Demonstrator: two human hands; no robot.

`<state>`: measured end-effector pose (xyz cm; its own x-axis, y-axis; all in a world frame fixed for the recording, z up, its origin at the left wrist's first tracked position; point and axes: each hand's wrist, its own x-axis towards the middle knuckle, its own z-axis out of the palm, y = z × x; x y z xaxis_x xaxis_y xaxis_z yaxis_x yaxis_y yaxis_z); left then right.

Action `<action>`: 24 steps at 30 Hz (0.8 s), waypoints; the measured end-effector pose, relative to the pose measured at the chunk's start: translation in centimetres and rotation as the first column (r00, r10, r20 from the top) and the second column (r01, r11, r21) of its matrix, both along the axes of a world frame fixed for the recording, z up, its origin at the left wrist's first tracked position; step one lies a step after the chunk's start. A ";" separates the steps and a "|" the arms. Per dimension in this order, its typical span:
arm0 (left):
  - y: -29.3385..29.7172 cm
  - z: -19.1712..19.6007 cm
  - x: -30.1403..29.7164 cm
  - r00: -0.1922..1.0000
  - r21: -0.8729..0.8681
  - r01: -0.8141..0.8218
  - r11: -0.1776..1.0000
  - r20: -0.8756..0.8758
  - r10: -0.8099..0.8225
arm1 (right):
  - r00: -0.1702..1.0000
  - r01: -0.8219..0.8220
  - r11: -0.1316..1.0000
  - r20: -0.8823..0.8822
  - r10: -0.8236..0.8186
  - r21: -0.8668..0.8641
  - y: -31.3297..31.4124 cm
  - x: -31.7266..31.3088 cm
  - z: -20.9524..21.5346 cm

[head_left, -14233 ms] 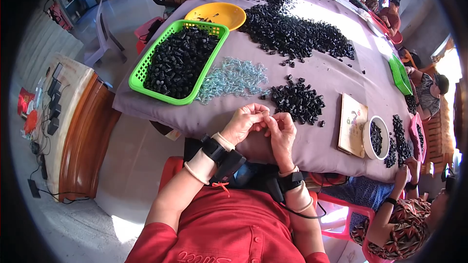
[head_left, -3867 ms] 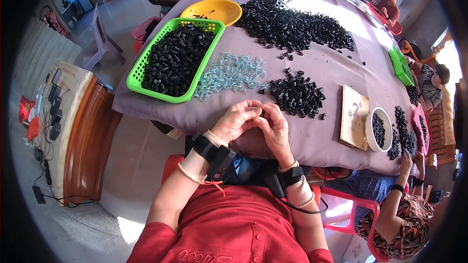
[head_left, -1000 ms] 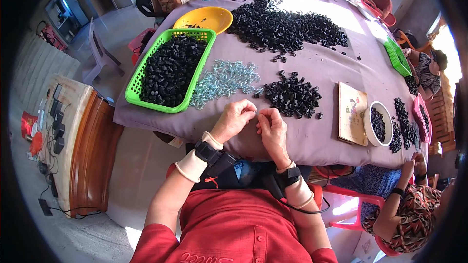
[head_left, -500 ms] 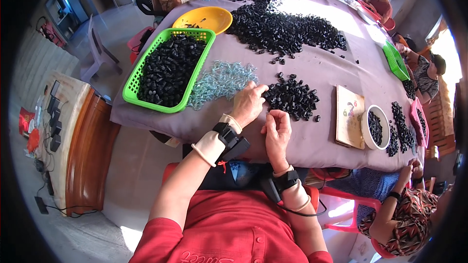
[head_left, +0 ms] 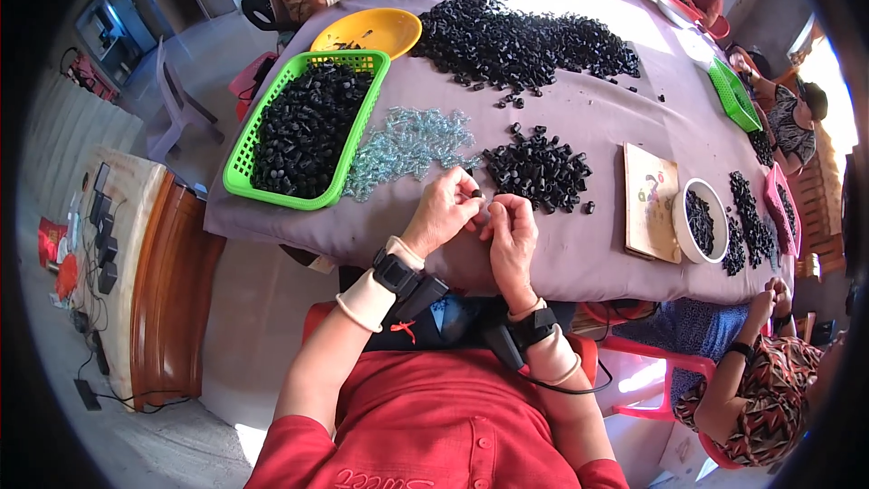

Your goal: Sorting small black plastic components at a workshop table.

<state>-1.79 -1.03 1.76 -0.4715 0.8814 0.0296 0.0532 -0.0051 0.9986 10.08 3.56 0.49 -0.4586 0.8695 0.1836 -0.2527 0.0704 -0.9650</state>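
Observation:
My left hand [head_left: 444,214] pinches a small black cap [head_left: 477,194] between thumb and fingertips over the near edge of the table. Close beside it on the right, my right hand [head_left: 513,243] has thumb and fingers pressed together; whatever is between them is too small to make out. Just beyond the hands lies a small pile of black caps [head_left: 539,170]. Left of that pile are many clear bluish plastic pieces [head_left: 409,147]. A green basket [head_left: 239,172] full of black pieces stands at the left edge.
A yellow plate [head_left: 398,34] sits behind the basket. Farther back spreads a large heap of black caps [head_left: 534,45]. To the right are a worn booklet [head_left: 650,204], a white bowl [head_left: 681,228] and a pink basket [head_left: 786,217]. Other people sit around the cloth-covered table [head_left: 579,263].
My left hand has drawn back from the edge of the cap pile with a black cap in its fingers. It is now closer to my right hand, which has risen slightly.

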 end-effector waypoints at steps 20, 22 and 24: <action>-1.5 -0.2 0.4 0.800 0.060 -0.045 0.997 0.600 0.000 | 0.998 -0.041 0.998 0.045 0.039 0.037 -0.2 -0.1 0.1; -1.5 -0.2 0.4 0.848 0.033 -0.042 0.999 0.529 0.019 | 0.997 -0.046 0.997 0.058 0.042 0.065 -0.2 -0.1 0.1; -1.4 -0.6 0.3 0.871 0.035 -0.034 0.999 0.491 0.012 | 0.994 -0.040 0.995 0.101 0.030 0.093 -0.3 -0.1 0.2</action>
